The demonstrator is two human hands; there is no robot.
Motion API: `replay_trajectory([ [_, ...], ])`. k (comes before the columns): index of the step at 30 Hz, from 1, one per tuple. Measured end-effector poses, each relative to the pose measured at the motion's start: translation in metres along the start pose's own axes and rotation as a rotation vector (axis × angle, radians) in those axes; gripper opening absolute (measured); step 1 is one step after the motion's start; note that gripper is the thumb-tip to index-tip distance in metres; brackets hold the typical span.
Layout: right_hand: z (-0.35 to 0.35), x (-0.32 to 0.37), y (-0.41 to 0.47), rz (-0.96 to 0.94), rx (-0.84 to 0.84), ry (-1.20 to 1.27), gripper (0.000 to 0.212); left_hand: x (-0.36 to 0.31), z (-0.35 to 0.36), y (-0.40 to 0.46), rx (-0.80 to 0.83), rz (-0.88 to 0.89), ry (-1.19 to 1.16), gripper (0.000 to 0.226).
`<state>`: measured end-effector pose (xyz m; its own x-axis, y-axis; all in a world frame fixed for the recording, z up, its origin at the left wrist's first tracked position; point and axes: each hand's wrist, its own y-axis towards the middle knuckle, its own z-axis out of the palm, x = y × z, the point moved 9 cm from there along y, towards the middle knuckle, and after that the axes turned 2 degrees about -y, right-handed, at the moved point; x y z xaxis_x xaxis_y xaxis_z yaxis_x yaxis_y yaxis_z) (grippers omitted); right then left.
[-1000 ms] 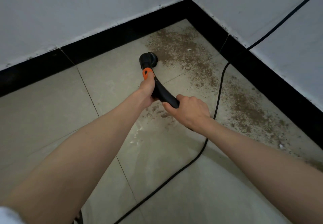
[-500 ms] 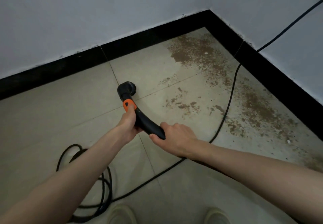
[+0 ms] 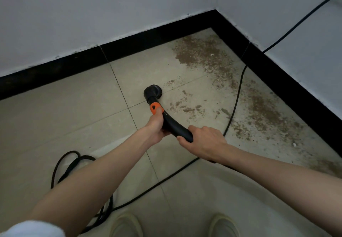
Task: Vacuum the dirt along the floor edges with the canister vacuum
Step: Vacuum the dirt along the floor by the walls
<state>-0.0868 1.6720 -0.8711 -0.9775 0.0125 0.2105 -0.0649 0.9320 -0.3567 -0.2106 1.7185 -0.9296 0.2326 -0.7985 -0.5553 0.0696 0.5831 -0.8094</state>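
Pale floor tiles [image 3: 77, 118] meet a black skirting board [image 3: 148, 38] that turns a corner at the far right, under grey-white walls. Taking that corner as the landmark, the dirt [image 3: 201, 55] lies thickest right in it, then trails along the right-hand skirting toward the person, with thinner flecks scattered out onto the tile.

The round brush head [image 3: 153, 92] of the vacuum wand [image 3: 175, 125] sits on or just above the floor, well short of the corner and out from both skirtings, at the near-left fringe of the scattered flecks. The wand's long axis runs from the hands up and slightly left to the brush, so it points at the left wall's skirting, not into the corner. The heavy dirt lies ahead and to the right of the brush.

The left hand [image 3: 157, 125] is the nearer to the brush; its fingers curl round the wand just below the orange collar [image 3: 156, 108], thumb up against it. The right hand [image 3: 203, 142] wraps the wand's rear end, fingers closed over it.

A thin black cable [image 3: 238, 92] drops from the right wall and crosses the dirt strip between brush and right skirting; a sweep rightward would likely meet it. A coiled black hose [image 3: 68, 162] lies far from the corner, by the left forearm, and two light shoes [image 3: 127, 225] show at the bottom.
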Motion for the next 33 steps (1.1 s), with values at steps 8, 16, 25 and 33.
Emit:
replay_trajectory([
  [8, -0.021, -0.054, 0.021, 0.098, -0.071, 0.025, 0.04, -0.017, 0.067, 0.021, 0.083, 0.01, 0.053, 0.044],
  [16, -0.019, -0.067, 0.053, 0.151, -0.084, 0.076, 0.04, -0.038, 0.088, 0.05, 0.083, 0.043, 0.078, 0.049],
  [25, 0.006, -0.072, 0.019, 0.167, -0.08, 0.008, 0.042, -0.004, 0.083, 0.049, 0.07, 0.057, 0.13, 0.048],
  [33, 0.021, -0.027, 0.014, 0.068, 0.042, 0.132, 0.04, -0.005, 0.021, 0.026, -0.041, 0.104, 0.137, 0.039],
])
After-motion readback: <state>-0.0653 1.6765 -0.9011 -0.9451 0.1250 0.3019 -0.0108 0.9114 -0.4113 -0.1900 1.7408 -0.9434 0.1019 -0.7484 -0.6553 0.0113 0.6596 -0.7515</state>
